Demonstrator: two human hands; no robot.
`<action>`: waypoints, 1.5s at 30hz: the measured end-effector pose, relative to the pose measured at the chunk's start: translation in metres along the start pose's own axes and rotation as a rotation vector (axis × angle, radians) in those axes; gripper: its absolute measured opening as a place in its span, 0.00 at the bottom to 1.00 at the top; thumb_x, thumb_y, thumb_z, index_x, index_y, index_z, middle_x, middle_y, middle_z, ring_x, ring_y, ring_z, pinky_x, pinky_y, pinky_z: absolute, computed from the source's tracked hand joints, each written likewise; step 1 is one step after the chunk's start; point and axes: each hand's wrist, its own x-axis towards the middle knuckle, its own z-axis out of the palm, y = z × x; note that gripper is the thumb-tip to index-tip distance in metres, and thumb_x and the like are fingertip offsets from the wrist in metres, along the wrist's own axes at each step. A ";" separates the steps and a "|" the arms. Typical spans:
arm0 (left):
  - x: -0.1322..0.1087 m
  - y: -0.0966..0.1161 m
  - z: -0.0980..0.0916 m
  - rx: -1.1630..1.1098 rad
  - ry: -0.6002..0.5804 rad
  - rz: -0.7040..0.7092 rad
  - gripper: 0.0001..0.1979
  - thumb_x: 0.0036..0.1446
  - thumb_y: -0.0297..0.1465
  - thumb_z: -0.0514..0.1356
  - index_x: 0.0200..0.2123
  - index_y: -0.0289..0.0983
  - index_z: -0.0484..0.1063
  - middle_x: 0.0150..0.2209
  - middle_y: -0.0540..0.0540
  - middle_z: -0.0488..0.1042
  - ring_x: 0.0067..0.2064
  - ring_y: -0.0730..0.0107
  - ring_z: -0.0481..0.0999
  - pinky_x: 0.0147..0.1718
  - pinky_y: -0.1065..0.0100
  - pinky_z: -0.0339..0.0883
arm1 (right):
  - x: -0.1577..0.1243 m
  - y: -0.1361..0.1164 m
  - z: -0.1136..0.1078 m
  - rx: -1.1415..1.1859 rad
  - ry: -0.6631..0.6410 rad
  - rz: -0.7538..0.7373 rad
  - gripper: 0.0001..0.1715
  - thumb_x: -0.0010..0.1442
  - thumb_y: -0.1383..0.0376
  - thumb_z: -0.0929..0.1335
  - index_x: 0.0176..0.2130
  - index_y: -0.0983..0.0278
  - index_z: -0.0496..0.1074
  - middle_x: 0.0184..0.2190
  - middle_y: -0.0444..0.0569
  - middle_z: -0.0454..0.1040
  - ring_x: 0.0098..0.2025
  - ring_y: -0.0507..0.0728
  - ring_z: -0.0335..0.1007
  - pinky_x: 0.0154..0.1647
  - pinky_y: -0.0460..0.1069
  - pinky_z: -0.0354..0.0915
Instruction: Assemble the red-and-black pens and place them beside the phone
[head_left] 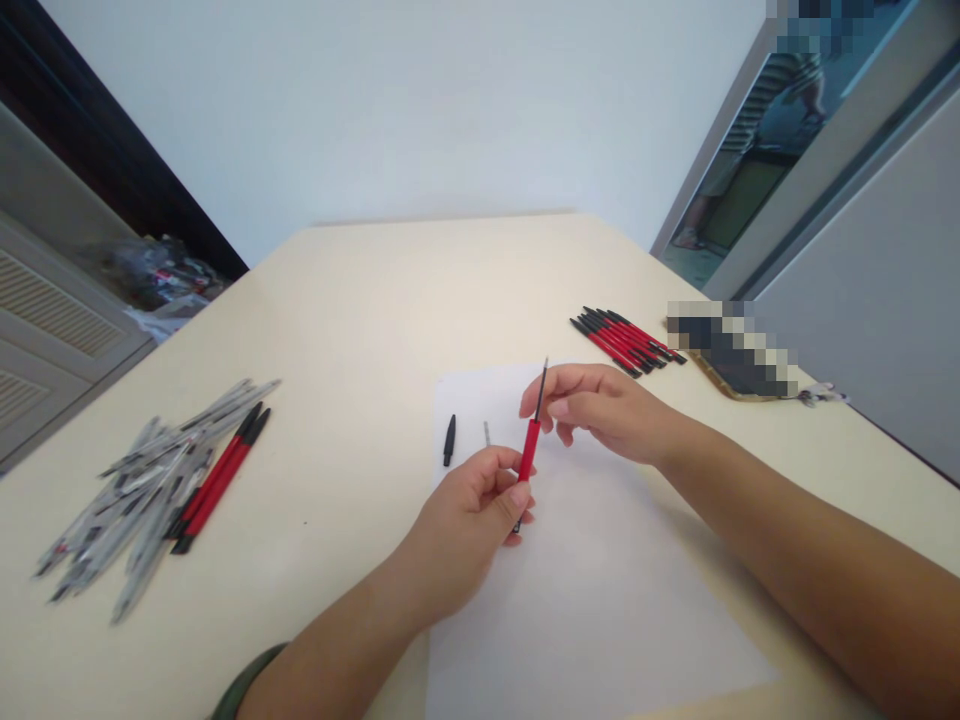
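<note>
My left hand point(461, 530) grips the red barrel point(529, 450) of a ballpoint pen, tilted upward. A thin dark refill point(541, 388) with a pale metal tip sticks out of the barrel's upper end. My right hand point(592, 405) is beside the refill, its thumb and forefinger curled but apart on either side of it; whether they touch it is hard to tell. On the white paper point(585, 580), a black pen tip piece point(449, 440) lies left of the hands. Near it is a small spring point(487, 433), partly hidden by my left hand.
Loose clear and grey pen parts point(150, 500) are heaped on the table's left, with red and black pens point(221, 480) against them. More red pens point(626, 340) lie in a row at the back right, near a dark flat object point(731, 355), partly pixelated. A wall point(450, 110) stands behind.
</note>
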 end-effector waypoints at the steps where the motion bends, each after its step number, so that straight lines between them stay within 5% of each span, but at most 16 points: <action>1: 0.000 -0.001 0.000 -0.002 -0.006 0.009 0.09 0.52 0.35 0.54 0.36 0.38 0.62 0.30 0.49 0.66 0.34 0.71 0.66 0.32 0.68 0.61 | 0.001 0.001 -0.003 0.011 0.030 -0.001 0.08 0.49 0.67 0.62 0.31 0.67 0.67 0.30 0.48 0.69 0.26 0.48 0.62 0.22 0.43 0.58; 4: 0.000 -0.004 -0.001 -0.006 -0.040 0.020 0.09 0.51 0.35 0.54 0.35 0.37 0.63 0.30 0.49 0.66 0.33 0.72 0.66 0.32 0.68 0.60 | 0.009 0.006 -0.011 -0.085 0.196 0.025 0.11 0.51 0.62 0.61 0.31 0.67 0.65 0.27 0.47 0.67 0.21 0.47 0.59 0.18 0.43 0.55; 6: 0.001 -0.006 -0.002 -0.006 -0.074 0.024 0.08 0.51 0.34 0.55 0.34 0.37 0.63 0.29 0.48 0.66 0.32 0.72 0.66 0.32 0.68 0.60 | 0.016 0.011 -0.009 -0.355 0.238 0.045 0.12 0.50 0.59 0.62 0.29 0.67 0.66 0.22 0.45 0.66 0.19 0.47 0.56 0.18 0.43 0.53; 10: 0.002 -0.009 -0.003 0.014 -0.127 0.059 0.07 0.51 0.32 0.54 0.34 0.36 0.64 0.29 0.48 0.67 0.32 0.73 0.65 0.31 0.69 0.59 | 0.035 0.015 0.011 -0.981 0.104 0.007 0.15 0.49 0.56 0.63 0.24 0.65 0.69 0.20 0.45 0.68 0.22 0.49 0.59 0.22 0.44 0.53; 13: 0.002 -0.011 -0.004 0.056 -0.158 0.094 0.06 0.52 0.31 0.53 0.34 0.36 0.64 0.29 0.49 0.66 0.32 0.73 0.65 0.31 0.70 0.58 | 0.046 0.013 0.029 -1.197 0.018 0.058 0.19 0.49 0.51 0.62 0.25 0.64 0.70 0.24 0.48 0.72 0.25 0.51 0.63 0.22 0.45 0.52; 30: 0.003 -0.011 -0.003 0.044 -0.130 0.070 0.06 0.53 0.32 0.53 0.34 0.36 0.62 0.31 0.47 0.67 0.32 0.72 0.65 0.32 0.68 0.58 | 0.038 0.014 0.023 -1.295 -0.166 0.066 0.11 0.44 0.65 0.62 0.26 0.66 0.72 0.22 0.49 0.72 0.22 0.52 0.63 0.19 0.44 0.53; 35: 0.003 -0.009 -0.001 0.018 -0.104 0.029 0.07 0.52 0.33 0.53 0.33 0.36 0.62 0.31 0.47 0.67 0.33 0.72 0.65 0.33 0.67 0.59 | 0.029 0.017 0.006 -1.026 -0.001 -0.033 0.06 0.45 0.67 0.62 0.24 0.65 0.67 0.21 0.45 0.69 0.22 0.49 0.60 0.21 0.43 0.54; 40: 0.002 -0.009 -0.002 0.032 -0.106 0.023 0.06 0.53 0.34 0.53 0.32 0.36 0.61 0.30 0.48 0.67 0.32 0.73 0.65 0.33 0.68 0.59 | 0.021 0.020 -0.012 -0.375 0.194 0.084 0.08 0.47 0.66 0.64 0.30 0.67 0.67 0.21 0.43 0.65 0.18 0.46 0.58 0.19 0.43 0.57; 45: 0.002 -0.010 -0.004 0.050 -0.106 0.014 0.07 0.53 0.33 0.53 0.32 0.36 0.61 0.30 0.48 0.66 0.32 0.73 0.65 0.33 0.68 0.59 | 0.017 0.026 -0.015 0.244 0.305 0.072 0.15 0.45 0.67 0.69 0.37 0.67 0.69 0.24 0.42 0.66 0.24 0.46 0.62 0.27 0.45 0.63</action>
